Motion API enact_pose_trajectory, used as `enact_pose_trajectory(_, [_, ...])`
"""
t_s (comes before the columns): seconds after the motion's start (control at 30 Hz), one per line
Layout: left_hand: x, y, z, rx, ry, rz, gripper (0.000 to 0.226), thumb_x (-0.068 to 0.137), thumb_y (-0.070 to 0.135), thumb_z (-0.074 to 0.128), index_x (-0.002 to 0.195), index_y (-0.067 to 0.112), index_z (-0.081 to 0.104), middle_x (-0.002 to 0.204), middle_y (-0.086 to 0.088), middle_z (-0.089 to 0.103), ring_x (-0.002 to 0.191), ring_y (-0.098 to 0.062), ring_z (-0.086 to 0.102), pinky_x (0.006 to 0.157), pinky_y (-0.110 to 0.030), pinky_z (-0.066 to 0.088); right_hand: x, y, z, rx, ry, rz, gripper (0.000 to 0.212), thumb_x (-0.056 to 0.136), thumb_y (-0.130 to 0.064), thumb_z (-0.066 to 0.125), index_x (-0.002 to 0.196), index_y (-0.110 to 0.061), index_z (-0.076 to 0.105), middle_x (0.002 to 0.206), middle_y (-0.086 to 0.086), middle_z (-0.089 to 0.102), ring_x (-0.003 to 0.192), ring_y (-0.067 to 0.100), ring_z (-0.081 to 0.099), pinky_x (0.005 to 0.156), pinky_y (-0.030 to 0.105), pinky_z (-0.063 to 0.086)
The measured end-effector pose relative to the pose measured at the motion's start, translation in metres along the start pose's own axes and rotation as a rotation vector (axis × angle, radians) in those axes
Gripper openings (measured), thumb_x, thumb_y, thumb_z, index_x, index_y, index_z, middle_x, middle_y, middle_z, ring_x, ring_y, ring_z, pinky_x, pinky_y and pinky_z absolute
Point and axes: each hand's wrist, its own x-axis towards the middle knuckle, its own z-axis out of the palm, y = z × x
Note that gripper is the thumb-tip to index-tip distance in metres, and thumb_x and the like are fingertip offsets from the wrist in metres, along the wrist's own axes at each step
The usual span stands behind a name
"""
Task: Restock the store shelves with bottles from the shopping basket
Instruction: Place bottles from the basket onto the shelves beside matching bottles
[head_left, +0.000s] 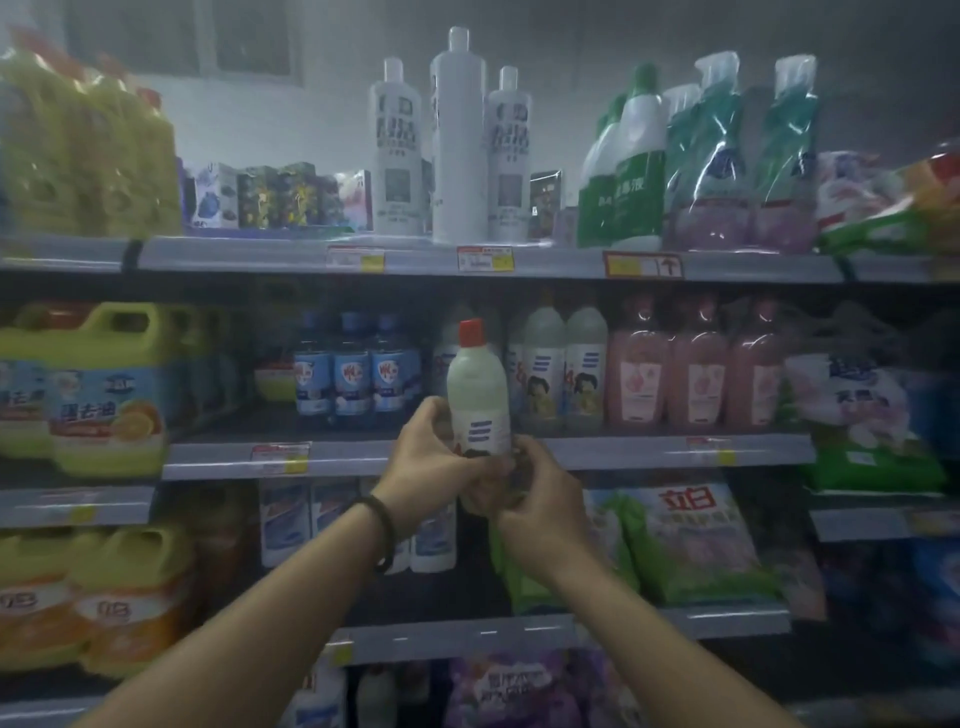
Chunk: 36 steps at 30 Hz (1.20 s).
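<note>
I hold a white bottle with a red cap (477, 395) upright in front of the middle shelf (623, 451). My left hand (428, 462) grips its lower left side and wears a dark wristband. My right hand (535, 499) wraps its base from the right. The bottle's bottom is hidden by my fingers. Behind it on the middle shelf stand matching pale bottles (563, 364) with the same label. The shopping basket is not in view.
Blue-labelled bottles (358, 374) stand left of the gap, pink bottles (696, 369) to the right. Yellow jugs (104, 395) fill the left. Tall white bottles (457, 150) and green refill pouches (727, 156) sit on the top shelf. Bagged detergent (691, 540) lies below.
</note>
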Motion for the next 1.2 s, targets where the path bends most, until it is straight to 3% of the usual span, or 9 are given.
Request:
enact_pose_trajectory(0.23, [0.037,0.013,0.004,0.082,-0.061,0.154,0.062,0.073,0.037,0.097,0.127,0.037,0.068,0.115,0.005,0.079,0.109,-0.015,0.076,0.091,-0.044,0.065,0.034,-0.012,0.006,-0.05,0.186,-0.02,0.039,0.093,-0.032,0.077,0.126,-0.035,0.057,0.121,-0.008,0.071,0.112,0.016,0.068,0.097,0.041,0.06])
enact_pose_trajectory(0.37, [0.063,0.016,0.007,0.104,0.015,0.249,0.058,0.077,0.029,0.095,0.129,0.032,0.069,0.115,0.005,0.078,0.102,-0.013,0.078,0.084,-0.042,0.068,0.056,-0.019,0.006,-0.082,0.203,-0.034,0.034,0.097,-0.043,0.071,0.128,-0.036,0.058,0.124,-0.009,0.069,0.116,0.015,0.067,0.1,0.044,0.06])
enact_pose_trajectory(0.47, [0.082,0.011,0.009,0.098,0.036,0.197,0.048,0.082,0.026,0.091,0.124,0.031,0.067,0.114,0.002,0.078,0.1,-0.017,0.078,0.079,-0.045,0.068,0.073,-0.017,0.006,-0.195,0.121,-0.025,0.051,0.09,-0.04,0.064,0.14,-0.035,0.054,0.132,-0.004,0.067,0.122,0.02,0.066,0.103,0.045,0.059])
enact_pose_trajectory(0.57, [0.104,0.003,0.005,0.132,-0.024,0.143,0.047,0.088,0.022,0.085,0.128,0.028,0.062,0.12,0.004,0.074,0.108,-0.018,0.074,0.088,-0.046,0.066,0.08,-0.011,0.0,-0.353,-0.018,0.026,0.074,0.09,-0.025,0.066,0.159,-0.025,0.04,0.144,0.004,0.06,0.13,0.025,0.062,0.105,0.037,0.057])
enact_pose_trajectory(0.67, [0.116,-0.001,0.007,0.168,-0.022,0.119,0.05,0.089,0.015,0.084,0.128,0.026,0.056,0.115,0.008,0.069,0.104,-0.012,0.069,0.086,-0.034,0.061,0.085,-0.001,-0.003,-0.44,-0.125,0.085,0.071,0.094,-0.023,0.068,0.16,-0.016,0.043,0.139,0.009,0.063,0.121,0.027,0.063,0.095,0.031,0.055])
enact_pose_trajectory(0.8, [0.124,-0.004,0.013,0.134,-0.047,0.076,0.032,0.091,0.013,0.081,0.111,0.027,0.06,0.11,0.006,0.073,0.1,-0.007,0.069,0.085,-0.027,0.057,0.088,0.004,0.0,-0.441,-0.139,0.078,0.071,0.09,-0.024,0.068,0.157,-0.017,0.046,0.139,0.009,0.063,0.123,0.03,0.064,0.105,0.042,0.058])
enact_pose_trajectory(0.97, [0.131,-0.007,0.017,0.056,-0.094,0.036,0.026,0.095,0.011,0.077,0.119,0.016,0.069,0.113,-0.005,0.08,0.102,-0.021,0.078,0.096,-0.046,0.063,0.091,0.012,0.001,-0.445,-0.077,0.006,0.075,0.093,-0.027,0.072,0.161,-0.023,0.042,0.149,0.005,0.057,0.139,0.027,0.055,0.115,0.038,0.051])
enact_pose_trajectory(1.1, [0.135,-0.012,0.023,0.046,-0.08,0.031,0.027,0.094,0.011,0.078,0.12,0.016,0.072,0.11,-0.003,0.082,0.102,-0.021,0.079,0.095,-0.049,0.064,0.09,0.015,-0.005,-0.425,-0.045,0.025,0.071,0.091,-0.021,0.073,0.158,-0.023,0.049,0.136,0.004,0.064,0.124,0.026,0.065,0.1,0.033,0.058])
enact_pose_trajectory(1.2, [0.134,-0.013,0.026,0.045,-0.063,0.048,0.026,0.093,0.014,0.08,0.117,0.02,0.072,0.108,0.001,0.083,0.099,-0.016,0.08,0.092,-0.046,0.065,0.092,0.016,-0.009,-0.385,-0.024,0.074,0.041,0.089,-0.019,0.074,0.13,-0.015,0.07,0.114,0.005,0.072,0.104,0.026,0.072,0.076,0.027,0.054])
